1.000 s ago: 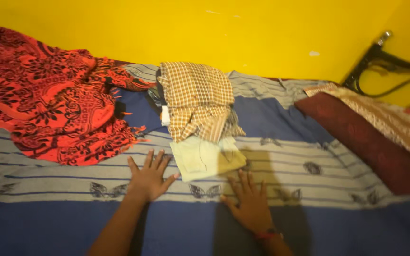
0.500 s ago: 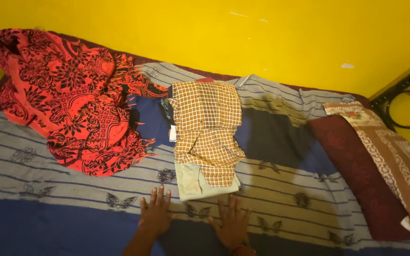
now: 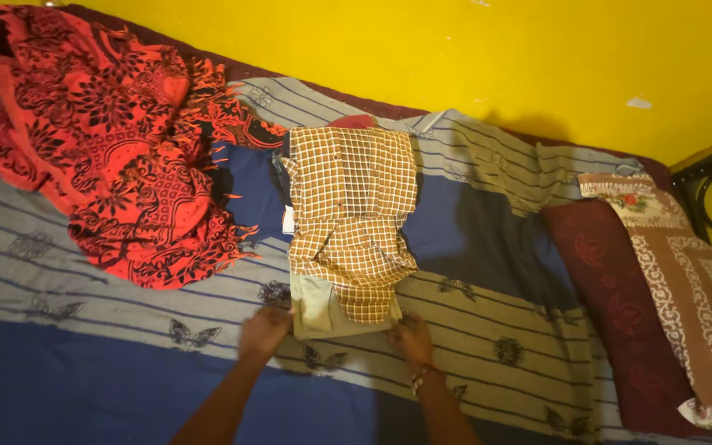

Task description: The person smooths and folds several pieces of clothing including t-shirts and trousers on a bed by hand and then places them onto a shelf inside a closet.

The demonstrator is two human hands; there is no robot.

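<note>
My left hand [image 3: 264, 331] and right hand [image 3: 410, 338] touch the near edge of the pale green folded cloth [image 3: 315, 309]; whether either grip has closed on it I cannot tell, fingers blurred.

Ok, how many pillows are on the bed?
1: a dark red pillow at the bed's right end, a brown patterned cloth draped over it. Others may be hidden.

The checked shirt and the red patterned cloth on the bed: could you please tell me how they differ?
The checked shirt is brown and white in small squares; the red patterned cloth is red with black floral print. The shirt lies fairly flat in a narrow pile near both hands; the cloth is crumpled in a wide heap, with fringed edges, off to the left. Both rest on the striped bedsheet.
</note>
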